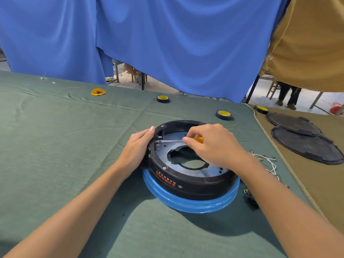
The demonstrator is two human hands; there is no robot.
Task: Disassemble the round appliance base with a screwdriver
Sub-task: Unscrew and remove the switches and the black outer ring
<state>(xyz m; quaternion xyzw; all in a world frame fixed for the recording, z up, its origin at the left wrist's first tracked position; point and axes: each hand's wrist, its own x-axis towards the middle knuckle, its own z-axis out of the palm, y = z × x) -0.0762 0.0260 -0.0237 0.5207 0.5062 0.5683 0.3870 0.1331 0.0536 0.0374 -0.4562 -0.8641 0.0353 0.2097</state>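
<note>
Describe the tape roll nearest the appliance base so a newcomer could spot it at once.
Start at the round black appliance base on the green cloth. Just beyond its far right rim lies a dark tape roll with a yellow core. The other rolls lie farther off.

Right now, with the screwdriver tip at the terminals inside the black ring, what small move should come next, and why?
Probably turn the screwdriver in place. Its shaft lies level, the tip already at the metal terminals on the inner wall of the black base; the right hand grips the yellow handle and the left hand braces the base from outside.
</note>
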